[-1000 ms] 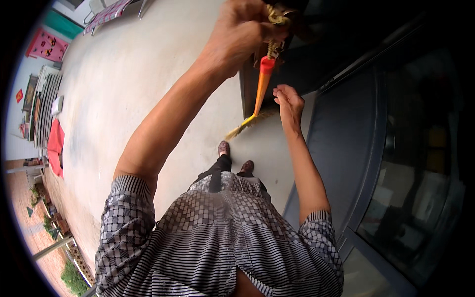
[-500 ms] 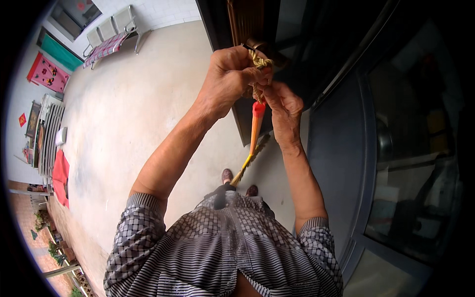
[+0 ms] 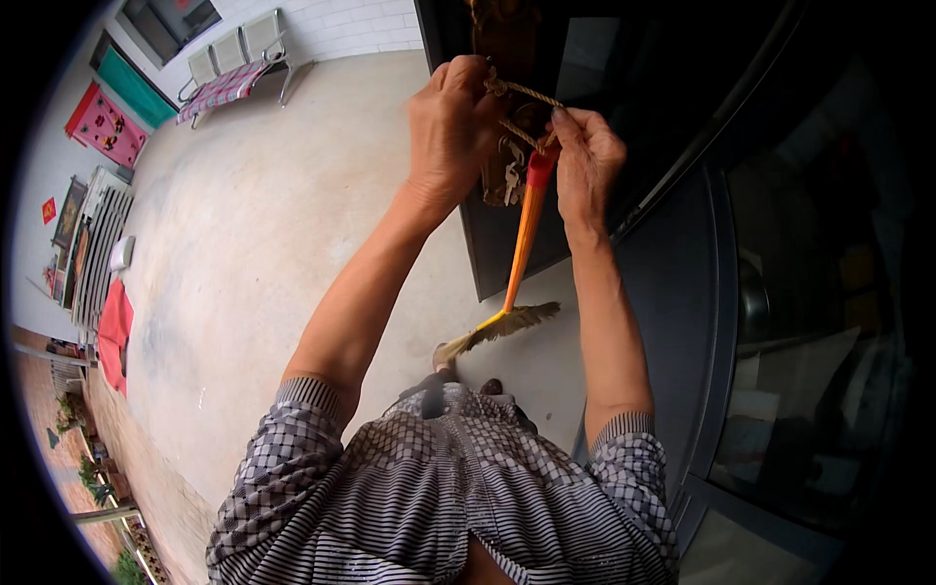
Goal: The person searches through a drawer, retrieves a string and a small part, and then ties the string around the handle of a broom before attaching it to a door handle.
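Note:
A broom [image 3: 527,239] hangs handle-up in front of me, its handle red at the top and orange below. Its bristle head [image 3: 522,322] fans out low, near my feet. A twisted tan rope loop [image 3: 529,93] runs from the top of the handle. My left hand [image 3: 450,127] is closed on the knotted end of that loop, its fingertips mostly hidden. On the other side, my right hand [image 3: 590,166] pinches the rope between thumb and fingers, just above the handle top. Keys [image 3: 511,180] hang at the dark door's lock, between my hands.
The dark door [image 3: 478,258] stands ajar, with a glazed panel [image 3: 799,390] at right. Across the pale floor [image 3: 263,214] are a metal bench [image 3: 229,78] with a plaid cloth, stacked slatted things [image 3: 100,244] and a red cloth [image 3: 113,336].
My hands have moved apart, the right one going right and up, and the rope is now spread into an open loop. The broom has swung and turned, showing more bristles. Keys now show.

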Action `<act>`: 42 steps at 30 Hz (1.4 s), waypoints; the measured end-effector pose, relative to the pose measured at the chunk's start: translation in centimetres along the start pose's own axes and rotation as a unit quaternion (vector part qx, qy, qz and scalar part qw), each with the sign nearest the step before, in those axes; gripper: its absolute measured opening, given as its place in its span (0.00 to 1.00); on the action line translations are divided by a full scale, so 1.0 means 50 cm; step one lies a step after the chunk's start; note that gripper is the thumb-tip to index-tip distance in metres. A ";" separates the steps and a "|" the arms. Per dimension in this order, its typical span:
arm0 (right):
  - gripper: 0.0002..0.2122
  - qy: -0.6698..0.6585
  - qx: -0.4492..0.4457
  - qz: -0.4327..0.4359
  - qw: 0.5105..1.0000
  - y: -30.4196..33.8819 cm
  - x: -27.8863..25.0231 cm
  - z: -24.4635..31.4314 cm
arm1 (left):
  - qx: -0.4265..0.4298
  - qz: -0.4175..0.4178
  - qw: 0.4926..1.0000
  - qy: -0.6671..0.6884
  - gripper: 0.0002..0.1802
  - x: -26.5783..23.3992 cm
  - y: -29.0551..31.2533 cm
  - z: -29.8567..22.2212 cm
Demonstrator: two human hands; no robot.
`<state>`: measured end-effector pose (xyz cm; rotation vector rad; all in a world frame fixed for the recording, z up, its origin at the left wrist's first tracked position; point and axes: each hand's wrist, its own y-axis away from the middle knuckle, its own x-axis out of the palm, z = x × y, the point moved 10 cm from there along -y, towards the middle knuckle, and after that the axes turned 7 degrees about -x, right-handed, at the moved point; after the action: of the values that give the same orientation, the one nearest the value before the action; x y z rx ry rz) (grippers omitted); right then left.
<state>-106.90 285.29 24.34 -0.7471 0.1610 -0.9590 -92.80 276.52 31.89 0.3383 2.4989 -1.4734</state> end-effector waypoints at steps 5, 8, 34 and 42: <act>0.05 0.068 0.063 0.001 0.996 -0.021 -0.012 -0.028 | -0.033 0.071 0.991 -0.109 0.14 0.048 0.017 0.028; 0.05 0.119 0.037 0.022 0.992 -0.007 -0.018 -0.031 | -0.063 0.116 0.986 -0.102 0.12 0.067 0.046 0.054; 0.13 0.145 0.200 0.076 0.966 0.159 -0.112 -0.170 | -0.386 0.371 0.844 0.025 0.11 -0.068 0.618 0.300; 0.12 0.112 0.136 0.097 0.980 0.164 -0.078 -0.177 | -0.427 0.446 0.785 -0.049 0.06 -0.121 0.843 0.290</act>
<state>-107.47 286.75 11.76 -0.3635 0.2884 -0.8546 -73.09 283.10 -7.99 1.0067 2.0861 0.0318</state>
